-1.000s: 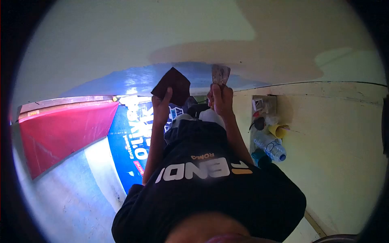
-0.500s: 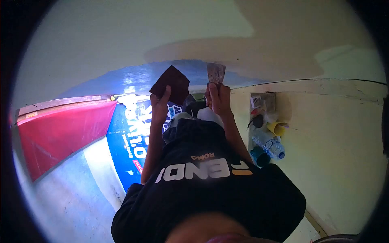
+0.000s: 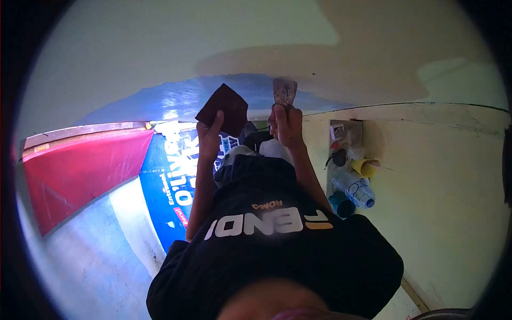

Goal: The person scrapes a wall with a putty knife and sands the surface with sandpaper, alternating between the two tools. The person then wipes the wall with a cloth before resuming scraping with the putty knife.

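My left hand is closed on a dark brown, flat, square sheet, with the thumb lying across its near face. Its material is hard to tell; one corner points up. To the right, my right hand is wrapped around the handle of a putty knife. The blade points upward, away from me, and has stains or residue on it. Both tools appear in front of a pale wall with a bluish-lit lower band. Whether either touches the wall cannot be made out.
At right, a shelf or ledge carries a yellow cup, a clear plastic bottle, a teal container and other small items. At left are a red panel and a blue printed banner.
Both hands, with the sheet and the putty knife, appear very slightly higher in view. The grips stay the same.
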### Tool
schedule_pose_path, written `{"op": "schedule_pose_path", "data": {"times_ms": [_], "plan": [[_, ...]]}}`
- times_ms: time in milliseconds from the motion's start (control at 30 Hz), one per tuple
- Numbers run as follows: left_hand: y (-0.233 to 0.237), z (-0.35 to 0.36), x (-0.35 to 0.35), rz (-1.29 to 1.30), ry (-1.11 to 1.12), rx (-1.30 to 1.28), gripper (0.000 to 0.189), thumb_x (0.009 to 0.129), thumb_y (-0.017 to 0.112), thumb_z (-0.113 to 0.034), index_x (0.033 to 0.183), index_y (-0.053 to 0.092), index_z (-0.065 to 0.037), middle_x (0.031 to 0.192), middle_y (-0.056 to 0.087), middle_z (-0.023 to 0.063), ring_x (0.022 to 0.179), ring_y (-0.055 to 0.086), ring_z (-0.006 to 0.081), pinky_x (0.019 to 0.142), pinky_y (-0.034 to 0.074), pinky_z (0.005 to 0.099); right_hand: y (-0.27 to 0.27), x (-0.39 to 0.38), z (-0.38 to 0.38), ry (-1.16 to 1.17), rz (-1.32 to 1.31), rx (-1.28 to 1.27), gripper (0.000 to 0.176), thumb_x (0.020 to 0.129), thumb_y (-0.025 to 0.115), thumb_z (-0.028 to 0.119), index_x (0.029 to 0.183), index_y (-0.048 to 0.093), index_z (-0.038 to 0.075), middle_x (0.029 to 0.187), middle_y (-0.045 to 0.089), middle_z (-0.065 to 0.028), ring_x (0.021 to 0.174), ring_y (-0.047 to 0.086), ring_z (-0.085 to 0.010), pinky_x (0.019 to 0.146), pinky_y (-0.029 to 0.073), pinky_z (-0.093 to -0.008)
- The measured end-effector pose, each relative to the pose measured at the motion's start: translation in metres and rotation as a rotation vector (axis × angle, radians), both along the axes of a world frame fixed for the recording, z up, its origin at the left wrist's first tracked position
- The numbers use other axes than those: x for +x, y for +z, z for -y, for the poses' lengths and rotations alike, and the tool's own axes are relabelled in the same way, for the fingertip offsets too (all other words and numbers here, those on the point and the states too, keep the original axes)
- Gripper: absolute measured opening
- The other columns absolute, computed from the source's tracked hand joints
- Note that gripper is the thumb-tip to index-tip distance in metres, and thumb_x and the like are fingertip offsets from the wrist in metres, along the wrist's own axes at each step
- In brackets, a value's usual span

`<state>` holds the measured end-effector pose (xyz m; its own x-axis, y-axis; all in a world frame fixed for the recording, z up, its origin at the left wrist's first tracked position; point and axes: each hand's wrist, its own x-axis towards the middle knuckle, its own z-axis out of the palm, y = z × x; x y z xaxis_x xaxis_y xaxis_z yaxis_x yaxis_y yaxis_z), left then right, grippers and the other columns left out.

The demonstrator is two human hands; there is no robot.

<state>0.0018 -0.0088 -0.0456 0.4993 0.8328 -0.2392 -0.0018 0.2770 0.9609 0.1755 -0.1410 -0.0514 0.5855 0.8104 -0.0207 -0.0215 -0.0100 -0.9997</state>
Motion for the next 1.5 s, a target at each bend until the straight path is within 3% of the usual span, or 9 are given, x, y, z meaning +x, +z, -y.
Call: {"op": "schedule_pose_path", "data": {"times_ms": [367,467,533,633,967,1067,1267,1400,1500], "plan": [[-0.002,-0.001,-0.002,-0.028,0.023,0.086,0.032,0.094,0.060,-0.023,0.117,0.061,0.000,0.104,0.067,0.0071,0.096,0.060,0.0132,0.085,0.046,0.0308,-0.003,0.003,-0.006,-0.040,0.053,-0.001,0.045,0.101,0.042,0.030,0.064,0.047,0.005,0.049,0.045,-0.0018,0.041,0.046,-0.0092,0.039,0.039,-0.0261],[0.004,0.003,-0.003,-0.077,0.031,0.008,0.033,0.094,0.061,-0.023,0.117,0.061,0.001,0.104,0.067,0.0072,0.097,0.059,0.0138,0.086,0.046,0.0309,0.025,-0.003,-0.010,-0.037,0.002,0.055,0.045,0.100,0.042,0.029,0.064,0.047,0.005,0.049,0.044,-0.0016,0.041,0.046,-0.0088,0.040,0.039,-0.0260],[0.014,0.005,-0.001,-0.141,0.065,-0.027,0.032,0.094,0.061,-0.022,0.117,0.061,0.001,0.105,0.066,0.0072,0.097,0.059,0.0141,0.086,0.046,0.0309,0.004,0.000,-0.003,-0.034,0.047,-0.027,0.044,0.100,0.042,0.029,0.064,0.047,0.005,0.050,0.045,-0.0017,0.042,0.046,-0.0088,0.040,0.039,-0.0261],[-0.003,0.000,-0.002,-0.005,0.061,0.036,0.032,0.094,0.062,-0.023,0.115,0.061,0.001,0.103,0.067,0.0072,0.095,0.060,0.0143,0.084,0.046,0.0316,-0.001,0.004,-0.005,-0.037,0.086,-0.026,0.044,0.101,0.041,0.029,0.064,0.047,0.005,0.050,0.045,-0.0015,0.041,0.046,-0.0089,0.039,0.038,-0.0259],[-0.005,0.000,-0.004,-0.073,0.018,0.043,0.033,0.094,0.061,-0.025,0.115,0.061,0.001,0.102,0.066,0.0068,0.095,0.059,0.0135,0.085,0.045,0.0313,0.008,-0.003,-0.002,-0.024,-0.038,-0.037,0.040,0.099,0.046,0.028,0.068,0.054,0.004,0.047,0.050,-0.0023,0.038,0.049,-0.0115,0.039,0.039,-0.0273],[-0.006,-0.004,-0.001,-0.036,-0.001,0.045,0.033,0.094,0.061,-0.025,0.114,0.062,0.001,0.102,0.066,0.0071,0.096,0.059,0.0138,0.085,0.045,0.0314,-0.010,-0.003,-0.002,-0.107,0.077,-0.050,0.044,0.101,0.041,0.026,0.063,0.047,0.006,0.047,0.043,-0.0008,0.039,0.044,-0.0085,0.039,0.039,-0.0260],[-0.005,-0.002,-0.002,-0.094,-0.038,0.019,0.033,0.094,0.061,-0.026,0.113,0.062,0.001,0.102,0.066,0.0078,0.094,0.059,0.0141,0.085,0.045,0.0315,0.010,0.001,-0.011,-0.024,0.132,0.037,0.045,0.101,0.042,0.028,0.063,0.048,0.005,0.047,0.044,-0.0011,0.039,0.045,-0.0082,0.039,0.039,-0.0262],[-0.002,-0.002,-0.004,-0.107,0.026,0.141,0.033,0.094,0.061,-0.027,0.113,0.062,0.001,0.101,0.067,0.0073,0.093,0.059,0.0136,0.082,0.047,0.0307,0.006,0.000,-0.010,-0.038,0.055,-0.023,0.045,0.101,0.042,0.029,0.063,0.048,0.004,0.047,0.045,-0.0016,0.040,0.046,-0.0085,0.039,0.039,-0.0262],[-0.006,-0.005,-0.010,-0.118,-0.028,0.028,0.034,0.094,0.062,-0.027,0.114,0.062,0.001,0.102,0.066,0.0079,0.094,0.059,0.0135,0.082,0.047,0.0313,0.008,-0.008,-0.001,-0.054,-0.004,-0.016,0.045,0.101,0.042,0.030,0.064,0.048,0.004,0.048,0.046,-0.0022,0.040,0.046,-0.0087,0.039,0.040,-0.0264]]}}
